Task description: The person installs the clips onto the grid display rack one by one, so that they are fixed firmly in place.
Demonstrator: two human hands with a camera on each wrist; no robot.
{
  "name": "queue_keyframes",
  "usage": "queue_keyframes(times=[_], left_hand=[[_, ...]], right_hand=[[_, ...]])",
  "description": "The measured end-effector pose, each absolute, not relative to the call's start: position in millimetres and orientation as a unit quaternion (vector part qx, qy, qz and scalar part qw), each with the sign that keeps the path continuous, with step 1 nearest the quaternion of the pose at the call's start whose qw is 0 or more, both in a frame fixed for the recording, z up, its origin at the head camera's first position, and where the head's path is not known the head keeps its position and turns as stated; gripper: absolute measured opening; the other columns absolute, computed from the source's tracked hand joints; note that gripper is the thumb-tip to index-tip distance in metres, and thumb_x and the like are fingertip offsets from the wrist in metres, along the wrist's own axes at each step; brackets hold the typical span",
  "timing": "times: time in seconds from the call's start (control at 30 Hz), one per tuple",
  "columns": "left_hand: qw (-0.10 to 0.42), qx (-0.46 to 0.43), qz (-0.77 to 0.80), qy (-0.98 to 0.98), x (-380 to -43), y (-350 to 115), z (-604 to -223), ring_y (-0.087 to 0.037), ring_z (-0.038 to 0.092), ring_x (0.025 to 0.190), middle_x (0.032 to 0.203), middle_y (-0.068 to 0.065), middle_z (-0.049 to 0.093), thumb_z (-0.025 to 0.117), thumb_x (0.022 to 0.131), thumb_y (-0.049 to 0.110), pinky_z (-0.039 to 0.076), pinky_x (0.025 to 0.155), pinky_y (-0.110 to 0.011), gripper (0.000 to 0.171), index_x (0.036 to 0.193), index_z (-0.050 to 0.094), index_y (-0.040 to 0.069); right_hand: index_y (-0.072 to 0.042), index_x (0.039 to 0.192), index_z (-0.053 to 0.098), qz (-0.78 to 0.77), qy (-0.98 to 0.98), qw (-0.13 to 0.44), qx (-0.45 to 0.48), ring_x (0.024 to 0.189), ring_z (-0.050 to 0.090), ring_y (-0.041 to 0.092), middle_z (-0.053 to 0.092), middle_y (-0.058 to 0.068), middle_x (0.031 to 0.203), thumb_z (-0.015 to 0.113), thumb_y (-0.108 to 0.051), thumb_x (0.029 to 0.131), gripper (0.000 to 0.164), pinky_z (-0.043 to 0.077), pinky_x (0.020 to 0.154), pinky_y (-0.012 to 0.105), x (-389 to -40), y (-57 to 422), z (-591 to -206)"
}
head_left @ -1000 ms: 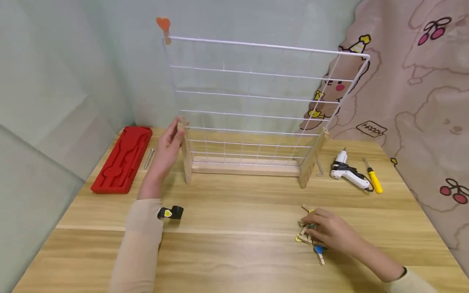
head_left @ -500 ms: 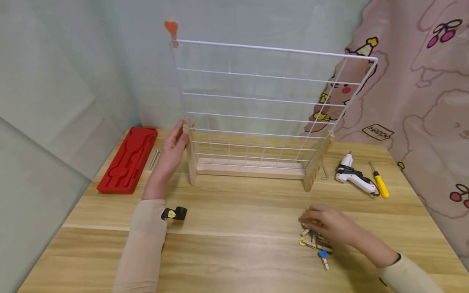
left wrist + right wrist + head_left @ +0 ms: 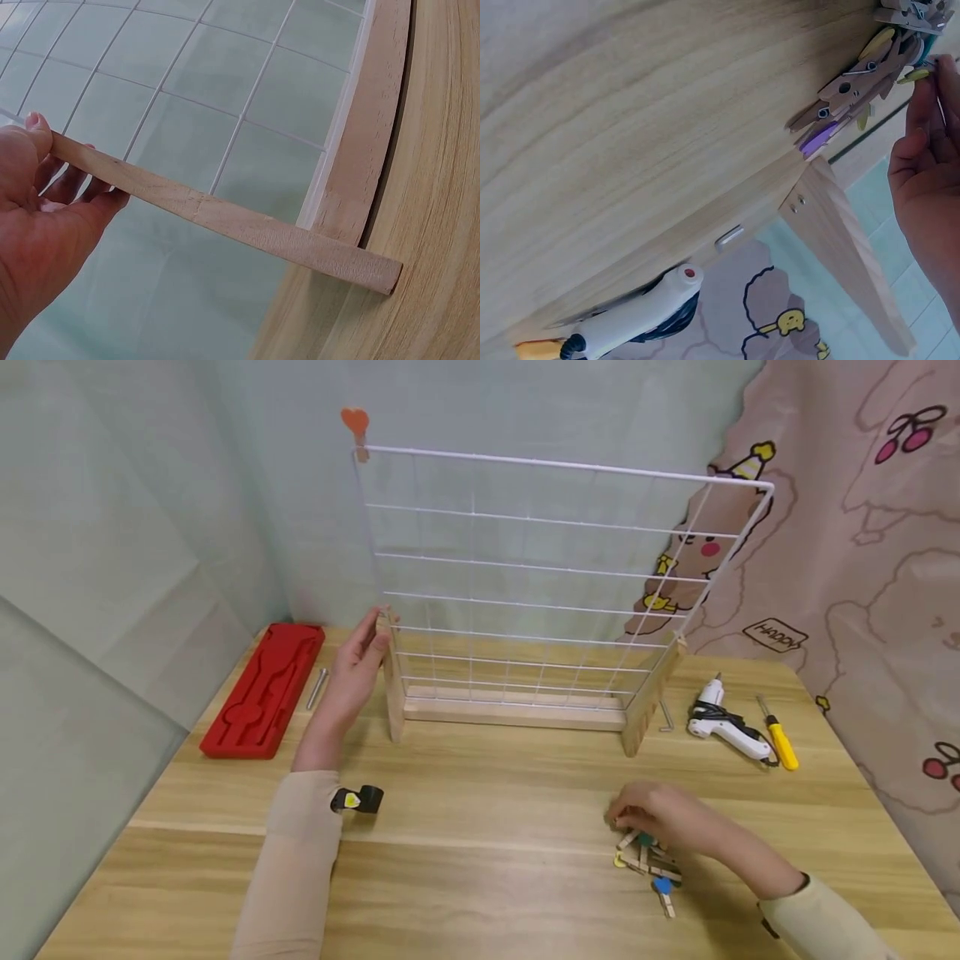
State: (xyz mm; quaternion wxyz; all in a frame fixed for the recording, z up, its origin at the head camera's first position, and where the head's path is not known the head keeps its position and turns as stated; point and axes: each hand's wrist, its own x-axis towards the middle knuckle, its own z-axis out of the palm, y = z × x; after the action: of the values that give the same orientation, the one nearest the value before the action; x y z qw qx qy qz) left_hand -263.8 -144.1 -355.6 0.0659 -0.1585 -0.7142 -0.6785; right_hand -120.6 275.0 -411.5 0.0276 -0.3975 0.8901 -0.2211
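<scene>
My left hand (image 3: pixel 354 672) grips the top of the wooden side post (image 3: pixel 217 210) of a rack, thumb and fingers around its upper end. The rack holds an upright white wire grid (image 3: pixel 510 564). An orange heart clothespin (image 3: pixel 357 431) is clipped at the grid's top left corner. My right hand (image 3: pixel 667 814) is just above a pile of small wooden clothespins (image 3: pixel 641 860), its thumb and fingers pinching one with a yellow-green decoration (image 3: pixel 913 76), mostly hidden by the fingers. A blue heart clothespin (image 3: pixel 663 892) lies at the near side of the pile.
A red tool case (image 3: pixel 262 693) and a bolt (image 3: pixel 317 688) lie left of the rack. To its right are a hex key (image 3: pixel 666 718), a white glue gun (image 3: pixel 723 727) and a yellow-handled screwdriver (image 3: pixel 780 737). Curtains hang behind the table.
My right hand has shifted slightly to the far left side of the pile, and a clothespin lying there is now pinched in its fingers. The left hand stays on the post. The head view shifted slightly.
</scene>
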Motion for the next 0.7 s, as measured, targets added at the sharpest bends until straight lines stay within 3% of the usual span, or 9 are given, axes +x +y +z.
queue_keyframes(times=[0.3,0.47,0.7], left_hand=[[0.074,-0.163,-0.683,-0.708,-263,-144,-354,-0.014,0.03,0.125,0.136,-0.009,0.035,0.042,0.091,0.026,0.028,0.101,-0.035,0.051,0.138,0.023,0.019],[0.068,-0.166,-0.682,-0.709,-262,-144,-353,-0.013,0.029,0.125,0.136,-0.009,0.035,0.041,0.091,0.026,0.027,0.101,-0.033,0.053,0.139,0.021,0.016],[0.062,-0.17,-0.682,-0.708,-262,-145,-355,-0.012,0.027,0.126,0.136,-0.008,0.035,0.042,0.091,0.027,0.027,0.102,-0.03,0.054,0.139,0.02,0.014]], right_hand=[[-0.016,0.096,0.059,-0.211,0.925,0.008,-0.316,0.075,0.052,0.0,0.06,-0.01,0.088,0.052,-0.02,0.088,0.011,0.046,0.063,0.022,-117,277,-395],[-0.012,0.103,0.057,-0.307,0.907,0.075,-0.277,0.061,0.052,0.008,0.059,0.001,0.08,0.047,-0.021,0.09,0.019,0.046,0.05,0.02,-120,268,-379],[-0.011,0.085,0.059,-0.407,0.88,0.019,-0.244,0.057,0.049,0.008,0.06,-0.001,0.076,0.065,-0.013,0.077,0.011,0.039,0.044,0.021,-138,225,-324]])
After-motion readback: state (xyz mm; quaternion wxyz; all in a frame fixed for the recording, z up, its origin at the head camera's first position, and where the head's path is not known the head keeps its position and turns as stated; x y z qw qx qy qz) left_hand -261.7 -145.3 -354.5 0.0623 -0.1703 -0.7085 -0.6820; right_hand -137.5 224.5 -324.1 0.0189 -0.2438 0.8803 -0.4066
